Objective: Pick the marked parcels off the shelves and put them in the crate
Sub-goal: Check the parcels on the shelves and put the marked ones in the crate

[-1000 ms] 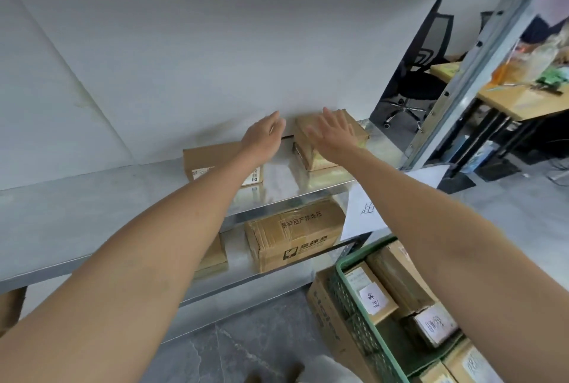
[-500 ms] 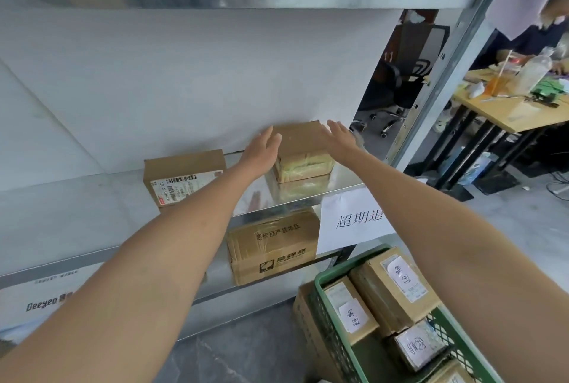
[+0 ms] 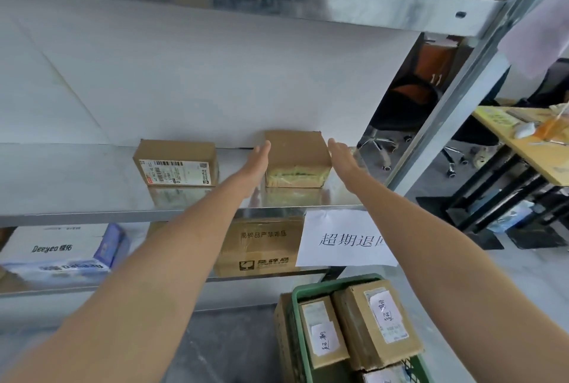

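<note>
— Where's the parcel?

— The brown parcel (image 3: 295,154) sits far back on the metal shelf (image 3: 77,185), against the white back wall. Its near face is wrapped in yellowish tape.

— And the hands?

— One on each side. The left hand (image 3: 257,161) lies flat along the parcel's left side and the right hand (image 3: 341,159) along its right side. The fingers of both are straight, with nothing gripped. The parcel rests on the shelf between them.

— What else is on that shelf?

— A second parcel (image 3: 175,164) to the left, apart from the first, with a white barcode label on its near face.

— Below?

— On the lower shelf (image 3: 61,285) there's a cardboard box (image 3: 261,247) with printed characters. Left of it is a white and blue carton (image 3: 55,253). A sheet of paper (image 3: 345,238) with large characters hangs from the upper shelf's front edge on the right, covering the box's right end.

— The crate?

— The green crate (image 3: 295,293) is low down, near and to the right, under the right forearm. In it a narrow parcel (image 3: 323,333) and a larger parcel (image 3: 378,324) stand side by side, each with a handwritten white slip.

— Farther right?

— Past the shelf's metal post (image 3: 462,99) is a yellow tabletop (image 3: 535,154); the small things on it are too blurred to name. A black office chair (image 3: 397,111) shows between the wall and the post.
</note>
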Demonstrator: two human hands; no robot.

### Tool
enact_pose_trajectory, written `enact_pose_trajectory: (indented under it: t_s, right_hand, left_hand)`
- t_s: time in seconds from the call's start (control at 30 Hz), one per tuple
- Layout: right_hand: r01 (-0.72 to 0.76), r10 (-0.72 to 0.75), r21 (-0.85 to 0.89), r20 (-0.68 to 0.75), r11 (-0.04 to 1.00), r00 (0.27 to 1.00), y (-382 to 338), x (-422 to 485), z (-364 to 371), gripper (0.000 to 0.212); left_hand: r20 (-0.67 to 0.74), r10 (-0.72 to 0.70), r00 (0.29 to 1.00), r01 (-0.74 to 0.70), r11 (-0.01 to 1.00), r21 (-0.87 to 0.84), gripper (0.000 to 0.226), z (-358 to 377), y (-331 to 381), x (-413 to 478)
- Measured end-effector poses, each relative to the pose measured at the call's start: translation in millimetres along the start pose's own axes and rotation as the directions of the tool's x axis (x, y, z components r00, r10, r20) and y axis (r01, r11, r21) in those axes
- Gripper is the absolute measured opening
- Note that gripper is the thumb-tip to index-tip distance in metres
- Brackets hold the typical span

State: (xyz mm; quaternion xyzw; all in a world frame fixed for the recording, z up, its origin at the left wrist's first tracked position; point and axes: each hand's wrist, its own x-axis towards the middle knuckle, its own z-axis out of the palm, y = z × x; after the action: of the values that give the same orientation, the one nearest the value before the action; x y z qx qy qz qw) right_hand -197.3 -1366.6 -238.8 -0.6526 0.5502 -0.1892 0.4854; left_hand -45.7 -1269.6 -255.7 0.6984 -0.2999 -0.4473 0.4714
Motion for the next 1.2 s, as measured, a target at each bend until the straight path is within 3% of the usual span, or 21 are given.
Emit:
enact_pose_trajectory:
  t_s: [0.23,0.3,0.5,0.6,0.73,0.97,1.2]
  right_hand:
    - [-0.008,0.011,0.142,-0.022,0.99,1.0,2.4,15.7,6.6,0.033]
    - [-0.013,0.017,0.16,-0.021,0.987,1.0,4.9,19.1,10.2,0.041]
    - [-0.058,0.058,0.225,0.007,0.973,0.998,14.0,22.0,11.4,0.055]
    - [-0.076,0.068,0.242,0.038,0.967,0.997,18.7,22.7,12.1,0.057]
    - [-0.043,0.039,0.294,0.02,0.955,0.999,23.6,22.1,10.0,0.052]
    - [0.075,-0.083,0.443,-0.003,0.893,0.997,18.8,13.0,2.0,0.025]
    - [0.059,-0.056,0.475,-0.021,0.878,0.998,22.5,10.7,4.0,0.027]
  left_hand:
    - [0.049,-0.051,0.998,0.059,0.98,-0.191,0.059,5.4,-3.9,8.9]
    - [0.02,-0.073,0.997,0.076,0.971,-0.225,0.058,5.6,-5.5,12.9]
    - [-0.018,-0.151,0.988,0.143,0.963,-0.226,0.058,-3.8,-4.8,17.1]
    - [-0.033,-0.125,0.992,0.114,0.966,-0.233,0.056,-9.9,-3.2,22.0]
    - [-0.048,-0.076,0.996,0.063,0.97,-0.235,0.053,-12.3,4.1,25.1]
    - [-0.062,-0.083,0.995,0.06,0.949,-0.308,0.046,-18.1,10.2,23.1]
    - [-0.035,-0.122,0.992,0.104,0.942,-0.32,0.047,-19.6,-3.4,13.3]
